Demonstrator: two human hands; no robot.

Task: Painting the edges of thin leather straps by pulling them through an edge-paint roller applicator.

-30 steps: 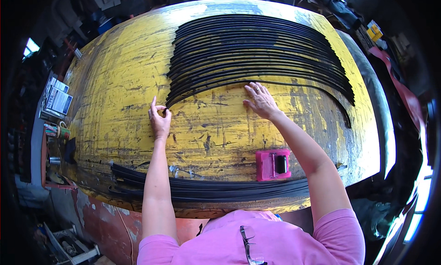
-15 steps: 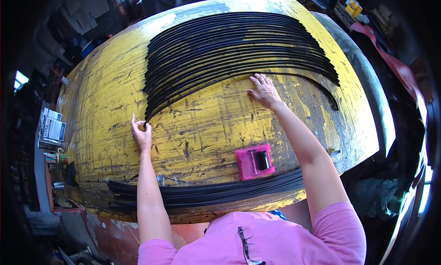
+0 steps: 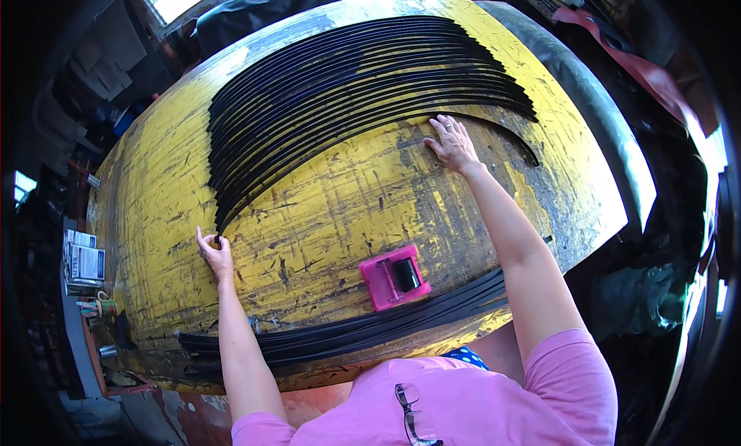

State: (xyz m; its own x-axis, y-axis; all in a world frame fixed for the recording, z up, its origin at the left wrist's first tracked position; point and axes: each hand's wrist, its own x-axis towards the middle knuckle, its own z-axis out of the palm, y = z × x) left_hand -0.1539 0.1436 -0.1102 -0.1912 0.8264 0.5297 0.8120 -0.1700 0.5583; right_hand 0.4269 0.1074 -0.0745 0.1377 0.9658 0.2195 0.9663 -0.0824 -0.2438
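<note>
The left hand [image 3: 214, 253] pinches the left end of the nearest black strip [image 3: 505, 128], which runs left to right across the tabletop [image 3: 324, 206], bowing away from the person; the right hand [image 3: 453, 143] reaches palm down, fingers spread, near its middle. Beside the person, a pink holder [image 3: 378, 284] contains a black roll [image 3: 405, 275]

The yellow table [image 3: 154, 237] has room at middle left; black strips [image 3: 370, 71] block upper middle, a pink thing [image 3: 380, 284] lower middle.
</note>
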